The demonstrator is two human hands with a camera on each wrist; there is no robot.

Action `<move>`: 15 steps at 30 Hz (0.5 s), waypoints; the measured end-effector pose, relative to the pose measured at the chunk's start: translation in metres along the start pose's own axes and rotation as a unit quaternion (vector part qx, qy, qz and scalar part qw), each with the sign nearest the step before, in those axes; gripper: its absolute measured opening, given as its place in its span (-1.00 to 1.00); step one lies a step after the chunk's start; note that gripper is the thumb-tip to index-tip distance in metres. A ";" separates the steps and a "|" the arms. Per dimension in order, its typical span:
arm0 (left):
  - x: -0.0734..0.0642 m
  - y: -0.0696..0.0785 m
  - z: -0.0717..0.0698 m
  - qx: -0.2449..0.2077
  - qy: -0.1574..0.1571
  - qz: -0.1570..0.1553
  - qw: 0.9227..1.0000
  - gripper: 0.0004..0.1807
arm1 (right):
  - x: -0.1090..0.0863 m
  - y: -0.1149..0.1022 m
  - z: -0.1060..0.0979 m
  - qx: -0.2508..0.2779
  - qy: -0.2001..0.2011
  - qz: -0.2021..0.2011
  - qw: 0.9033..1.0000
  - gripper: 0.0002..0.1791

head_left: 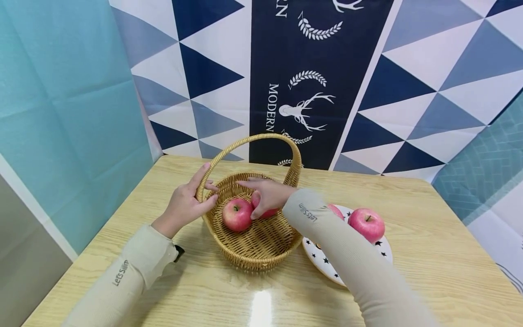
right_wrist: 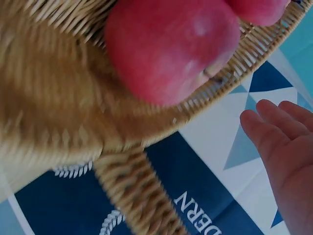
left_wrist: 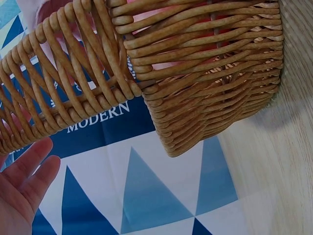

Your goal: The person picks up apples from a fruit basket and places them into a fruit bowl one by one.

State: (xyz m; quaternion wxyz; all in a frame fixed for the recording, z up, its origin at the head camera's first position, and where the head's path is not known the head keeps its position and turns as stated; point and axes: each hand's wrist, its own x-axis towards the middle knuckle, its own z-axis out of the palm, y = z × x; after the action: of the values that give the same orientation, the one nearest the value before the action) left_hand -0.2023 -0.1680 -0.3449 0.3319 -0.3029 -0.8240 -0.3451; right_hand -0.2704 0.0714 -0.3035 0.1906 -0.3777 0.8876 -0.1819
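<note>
A round wicker basket with a tall arched handle stands on the table. My left hand loosely holds the handle's left side, which lies between thumb and fingers; in the left wrist view its fingers show beside the weave. Inside the basket lie two red apples, one fully in sight and a second apple partly covered by my right hand. That hand reaches over the basket with thumb and fingers spread. In the right wrist view its fingers are extended, apart from the large apple.
Right of the basket, partly under my right forearm, is a white plate with black stars. It bears a red apple and another apple mostly hidden by the sleeve. A patterned cloth hangs behind the wooden table.
</note>
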 end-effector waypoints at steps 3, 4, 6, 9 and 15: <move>-0.001 -0.001 0.000 0.002 0.002 0.008 1.000 -0.03 | 0.008 -0.005 0.006 -0.010 -0.004 0.001 1.000 0.07; -0.001 -0.002 -0.001 0.003 0.001 0.010 1.000 -0.03 | 0.011 -0.006 0.007 -0.015 -0.004 0.002 1.000 0.06; -0.001 -0.002 -0.001 0.004 0.001 0.012 1.000 -0.05 | 0.016 -0.010 0.011 -0.020 -0.006 0.000 1.000 0.05; 0.000 -0.002 -0.003 0.009 0.004 0.009 1.000 -0.08 | 0.024 -0.015 0.016 -0.011 -0.013 -0.003 1.000 0.04; 0.000 0.000 -0.003 0.023 -0.004 -0.021 0.999 -0.19 | 0.034 -0.017 0.025 0.019 -0.020 -0.011 1.000 0.07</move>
State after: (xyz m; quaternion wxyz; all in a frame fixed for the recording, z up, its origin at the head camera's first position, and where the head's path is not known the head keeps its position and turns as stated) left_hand -0.2012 -0.1698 -0.3434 0.3281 -0.2789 -0.8394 -0.3316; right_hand -0.2702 0.0302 -0.3239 0.2136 -0.3870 0.8760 -0.1929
